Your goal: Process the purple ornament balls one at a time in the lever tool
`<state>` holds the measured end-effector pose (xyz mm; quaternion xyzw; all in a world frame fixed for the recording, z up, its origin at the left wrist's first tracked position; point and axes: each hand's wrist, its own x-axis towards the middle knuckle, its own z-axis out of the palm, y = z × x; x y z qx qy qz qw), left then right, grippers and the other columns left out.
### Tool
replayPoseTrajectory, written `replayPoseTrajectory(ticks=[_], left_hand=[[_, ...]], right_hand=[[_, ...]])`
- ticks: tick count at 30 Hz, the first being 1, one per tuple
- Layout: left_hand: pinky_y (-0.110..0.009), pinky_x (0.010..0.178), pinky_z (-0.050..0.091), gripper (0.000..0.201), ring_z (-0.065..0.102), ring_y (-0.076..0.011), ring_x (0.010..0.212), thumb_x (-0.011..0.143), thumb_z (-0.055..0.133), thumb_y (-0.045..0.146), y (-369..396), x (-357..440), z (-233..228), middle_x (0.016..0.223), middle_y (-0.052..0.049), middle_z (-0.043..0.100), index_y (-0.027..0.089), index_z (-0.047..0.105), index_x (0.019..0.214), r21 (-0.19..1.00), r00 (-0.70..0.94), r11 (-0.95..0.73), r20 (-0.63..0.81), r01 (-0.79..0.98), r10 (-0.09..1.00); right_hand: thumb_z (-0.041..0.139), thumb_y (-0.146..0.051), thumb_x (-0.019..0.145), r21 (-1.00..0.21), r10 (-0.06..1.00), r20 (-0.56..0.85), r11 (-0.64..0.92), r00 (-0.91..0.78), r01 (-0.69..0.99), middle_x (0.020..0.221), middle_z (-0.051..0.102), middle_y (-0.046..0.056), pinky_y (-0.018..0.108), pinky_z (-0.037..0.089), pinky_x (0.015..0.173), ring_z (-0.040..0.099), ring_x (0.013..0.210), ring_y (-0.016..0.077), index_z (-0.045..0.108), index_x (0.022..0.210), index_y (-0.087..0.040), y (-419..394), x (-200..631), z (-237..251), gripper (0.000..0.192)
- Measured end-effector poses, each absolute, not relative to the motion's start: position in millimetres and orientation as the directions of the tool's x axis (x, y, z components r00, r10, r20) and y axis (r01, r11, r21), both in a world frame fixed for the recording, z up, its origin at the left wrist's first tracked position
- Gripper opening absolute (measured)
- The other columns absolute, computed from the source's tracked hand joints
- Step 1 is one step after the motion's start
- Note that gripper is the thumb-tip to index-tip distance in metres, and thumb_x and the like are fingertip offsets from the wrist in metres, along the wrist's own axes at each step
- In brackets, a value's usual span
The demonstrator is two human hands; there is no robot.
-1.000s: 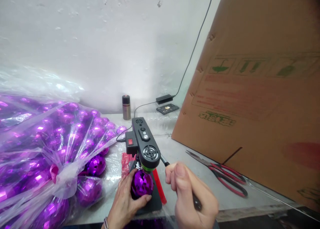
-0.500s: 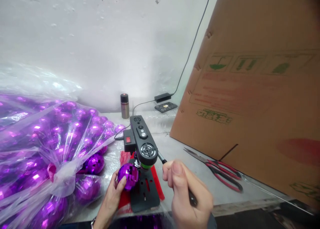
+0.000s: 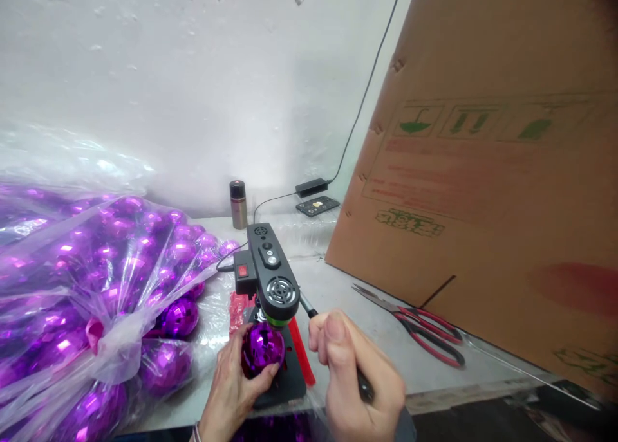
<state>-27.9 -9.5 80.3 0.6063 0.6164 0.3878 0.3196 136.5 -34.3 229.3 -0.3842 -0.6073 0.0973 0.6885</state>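
Note:
A shiny purple mirrored ball (image 3: 263,347) is in my left hand (image 3: 236,374), whose fingers curve round its left side with the thumb at its lower front. The ball sits under the head of a small black bench drill press (image 3: 274,268) with a red switch and a slotted black base (image 3: 284,390). Whatever tool tip meets the ball is hidden beneath the head. My right hand (image 3: 355,371) is closed round the black-gripped lever (image 3: 309,307) on the machine's right side.
Clear plastic bags (image 3: 116,358) full of purple balls fill the left. Red-handled scissors (image 3: 420,329) lie on the right before a large cardboard box (image 3: 473,184). Behind the machine are a flask (image 3: 238,205), a phone (image 3: 317,206) and a power adapter (image 3: 311,187) with its cord.
My left hand has brought the ball slightly right, under the machine's head, and its fingers now reach further round it. My right hand keeps hold of the lever.

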Motion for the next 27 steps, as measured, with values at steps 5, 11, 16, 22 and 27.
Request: replayPoseTrajectory(ticks=[5,11,16,22,27], left_hand=[[-0.067,0.108,0.059,0.065,0.076,-0.0449,0.12,0.075,0.077,0.045,-8,-16,68,0.128,-0.018,0.081,0.02,0.07,0.134,0.823,-0.064,-0.143,0.213,0.55,0.975],[-0.069,0.116,0.055,0.07,0.07,-0.045,0.134,0.079,0.075,0.047,-7,1,39,0.14,-0.021,0.075,0.018,0.063,0.142,0.851,-0.09,-0.222,0.298,0.477,0.95],[-0.066,0.12,0.053,0.077,0.069,-0.043,0.137,0.079,0.077,0.049,-5,4,21,0.144,-0.022,0.072,0.016,0.059,0.146,0.897,-0.134,-0.18,0.253,0.404,0.958],[-0.07,0.119,0.053,0.081,0.068,-0.0472,0.137,0.07,0.083,0.048,-1,4,11,0.141,-0.023,0.074,0.015,0.063,0.141,0.899,-0.139,-0.211,0.283,0.385,0.949],[-0.071,0.12,0.052,0.081,0.067,-0.0482,0.138,0.068,0.084,0.045,0,3,6,0.144,-0.024,0.073,0.014,0.062,0.14,0.89,-0.135,-0.224,0.298,0.398,0.945]], right_hand=[[0.048,-0.008,0.111,-0.64,0.587,0.769,0.7,0.255,0.317,0.067,0.048,-0.006,0.022,0.04,0.058,0.052,0.059,0.0079,0.044,0.077,-0.023,-33,136,225,0.038],[0.047,-0.009,0.112,-0.609,0.555,0.793,0.723,0.25,0.328,0.066,0.042,-0.006,0.022,0.039,0.055,0.048,0.056,0.0073,0.041,0.077,-0.024,-30,136,224,0.038],[0.047,-0.01,0.112,-0.619,0.566,0.785,0.713,0.252,0.329,0.066,0.042,-0.006,0.021,0.041,0.057,0.049,0.059,0.0071,0.041,0.077,-0.024,-30,136,222,0.038],[0.047,-0.01,0.112,-0.627,0.573,0.779,0.718,0.255,0.302,0.067,0.046,-0.006,0.021,0.041,0.058,0.05,0.059,0.0074,0.045,0.077,-0.023,-31,137,219,0.038],[0.047,-0.01,0.113,-0.625,0.565,0.779,0.729,0.27,0.279,0.069,0.05,-0.005,0.021,0.042,0.058,0.053,0.062,0.0077,0.048,0.078,-0.023,-33,133,217,0.037]])
